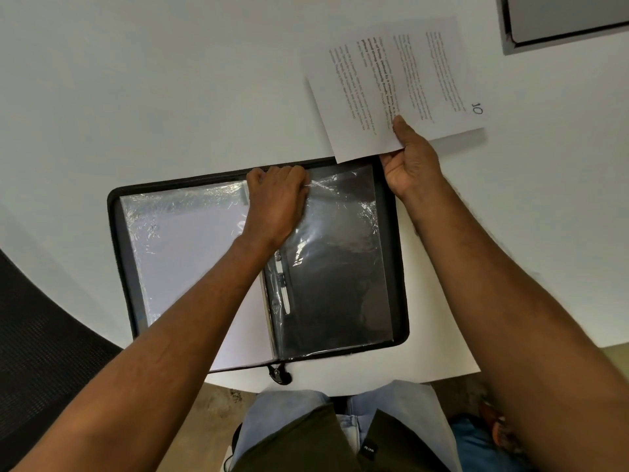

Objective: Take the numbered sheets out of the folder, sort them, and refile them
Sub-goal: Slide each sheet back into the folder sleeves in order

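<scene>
Two hands at work over an open folder on the white bench.

Her or his right hand (410,158) pinches a printed sheet (354,100) by its near corner, above the folder's far right edge; beside it lies a sheet numbered 10 (439,80). The left hand (277,199), fingers curled, seems to grip the top of a clear sleeve (337,253) in the black zip folder (114,212).

A white, smooth-topped desk (170,80) fills most of the frame. A black zip-edged folder (398,253) with clear plastic sleeves lies open at centre. A printed white sheet (439,73) numbered 10 lies upper right, near a grey-framed dark panel (561,18) in the top right corner.
</scene>
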The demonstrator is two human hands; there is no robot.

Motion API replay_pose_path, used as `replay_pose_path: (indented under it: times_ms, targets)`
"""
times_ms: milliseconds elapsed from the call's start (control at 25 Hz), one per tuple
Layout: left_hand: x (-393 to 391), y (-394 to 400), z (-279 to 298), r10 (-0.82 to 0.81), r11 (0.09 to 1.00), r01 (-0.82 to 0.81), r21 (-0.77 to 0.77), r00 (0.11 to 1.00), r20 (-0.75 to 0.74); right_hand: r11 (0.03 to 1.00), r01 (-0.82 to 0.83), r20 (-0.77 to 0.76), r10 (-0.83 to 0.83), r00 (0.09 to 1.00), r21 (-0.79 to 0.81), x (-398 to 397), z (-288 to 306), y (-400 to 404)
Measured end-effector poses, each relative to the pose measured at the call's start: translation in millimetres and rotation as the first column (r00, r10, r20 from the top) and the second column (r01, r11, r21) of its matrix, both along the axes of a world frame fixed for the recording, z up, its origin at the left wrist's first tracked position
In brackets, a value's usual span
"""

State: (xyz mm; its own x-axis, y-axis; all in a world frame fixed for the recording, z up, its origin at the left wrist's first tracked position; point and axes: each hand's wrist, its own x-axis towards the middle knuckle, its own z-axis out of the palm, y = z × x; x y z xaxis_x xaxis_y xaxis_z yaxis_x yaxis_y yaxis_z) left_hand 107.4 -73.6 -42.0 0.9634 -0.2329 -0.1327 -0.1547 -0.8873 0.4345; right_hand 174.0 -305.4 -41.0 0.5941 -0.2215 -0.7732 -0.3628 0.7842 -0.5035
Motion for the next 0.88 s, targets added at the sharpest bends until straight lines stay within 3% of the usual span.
replay_pose_path:
  times_ms: [200, 400, 600, 880]
  targets:
    - [-6, 1, 1, 0.031, 0.998, -0.031, -0.047, 1.0, 0.004, 0.977, -0.118, -0.036, 0.114, 0.993, -0.176, 15, -13, 8]
    - [-5, 1, 2, 0.042, 0.998, -0.042, -0.037, 0.999, -0.008, 0.896, -0.317, 0.013, 0.337, 0.941, -0.311, 20, -20, 14]
    - [2, 1, 2, 0.054, 0.998, -0.054, -0.041, 0.998, -0.013, 0.739, -0.534, 0.014, 0.591, 0.807, -0.41, 21, -21, 10]
    - [11, 2, 2, 0.065, 0.995, -0.067, -0.069, 0.998, -0.027, 0.553, -0.719, 0.015, 0.797, 0.604, -0.42, 28, -15, -3]
